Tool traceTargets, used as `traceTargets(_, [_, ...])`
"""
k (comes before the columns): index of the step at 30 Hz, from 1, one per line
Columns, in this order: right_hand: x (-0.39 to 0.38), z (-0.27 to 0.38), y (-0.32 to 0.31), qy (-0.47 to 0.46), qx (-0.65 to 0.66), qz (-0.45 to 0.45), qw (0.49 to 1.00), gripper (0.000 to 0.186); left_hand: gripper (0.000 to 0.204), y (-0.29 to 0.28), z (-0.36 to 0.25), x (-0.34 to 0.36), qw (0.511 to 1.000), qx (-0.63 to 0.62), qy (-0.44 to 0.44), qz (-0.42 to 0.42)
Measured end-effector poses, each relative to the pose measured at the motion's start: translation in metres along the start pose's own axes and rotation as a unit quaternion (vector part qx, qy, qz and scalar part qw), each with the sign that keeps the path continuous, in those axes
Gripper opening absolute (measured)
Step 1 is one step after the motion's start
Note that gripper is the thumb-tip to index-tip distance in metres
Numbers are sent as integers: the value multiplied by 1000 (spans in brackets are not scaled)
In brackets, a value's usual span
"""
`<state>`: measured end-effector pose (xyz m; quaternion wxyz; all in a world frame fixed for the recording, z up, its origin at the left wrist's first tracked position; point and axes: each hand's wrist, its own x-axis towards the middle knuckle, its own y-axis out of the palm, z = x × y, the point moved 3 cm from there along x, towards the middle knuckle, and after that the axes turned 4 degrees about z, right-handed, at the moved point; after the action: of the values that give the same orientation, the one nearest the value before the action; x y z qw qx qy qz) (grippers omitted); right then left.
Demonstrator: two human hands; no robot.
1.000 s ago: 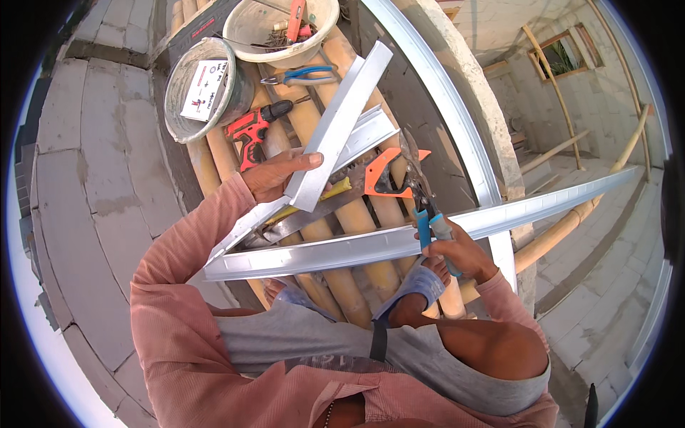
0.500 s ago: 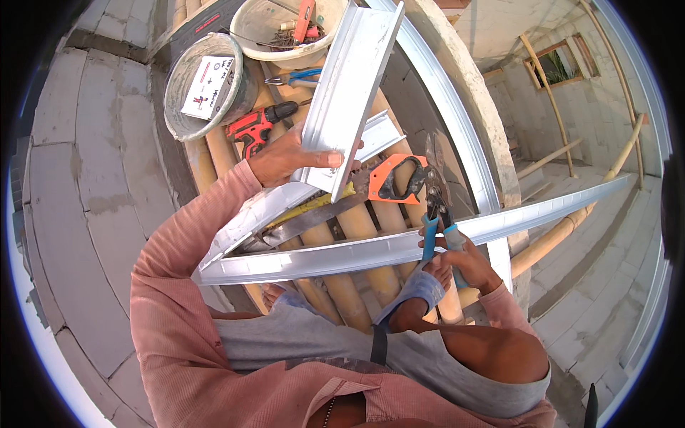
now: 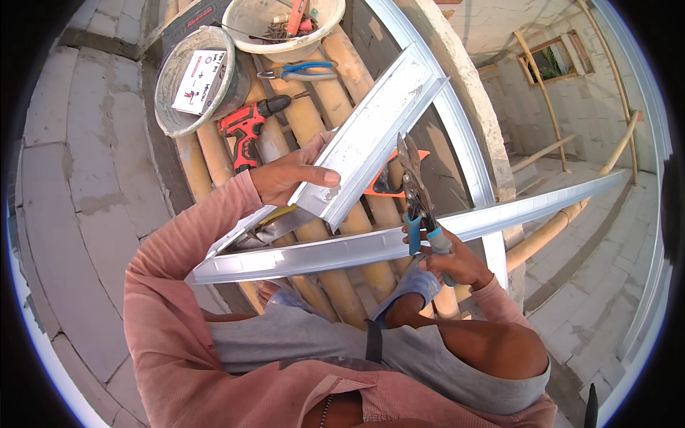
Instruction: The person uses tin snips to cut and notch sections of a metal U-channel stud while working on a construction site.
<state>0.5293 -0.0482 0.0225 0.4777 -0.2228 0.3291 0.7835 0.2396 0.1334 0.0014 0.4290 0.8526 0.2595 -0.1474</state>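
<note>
My left hand grips a short silver metal channel, held slanting from lower left to upper right with its inside facing up. My right hand is closed on tin snips with blue and grey handles, their jaws upward just right of the channel. A long silver strip crosses beneath the snips and reaches far to the right. An orange saw handle is partly covered by the channel and snips. A yellow object lies under the channel, too hidden to make out.
Bamboo poles carry a red drill, blue-handled pliers, a grey bucket with a white card and a tub of nails and tools. A block wall top lies left; a concrete edge borders a lower room right.
The channel in my left hand swung up, then came back down and tilted further right, showing its inner side. The snips in my right hand shifted slightly left.
</note>
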Motion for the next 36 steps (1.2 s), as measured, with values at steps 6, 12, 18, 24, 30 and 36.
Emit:
traceTargets(6, [-1,5,-1,21,-135,-8,991,87,107,-6,-3,-1,978,204,-37,-24])
traceTargets(12, [7,1,1,-11,-241,-29,970,93,103,-11,6,0,951,303,-60,-15])
traceTargets(18, [9,8,4,10,-222,-31,974,92,99,-18,12,2,917,395,-61,-9])
traceTargets(24, [10,7,5,19,-207,-27,978,88,99,-21,13,1,900,431,-72,-4])
traceTargets(30, [10,6,6,-1,-269,-44,962,86,99,-17,10,3,891,445,-88,3])
traceTargets(36, [11,0,11,12,-237,-84,968,85,99,-11,9,-2,888,443,-122,0])
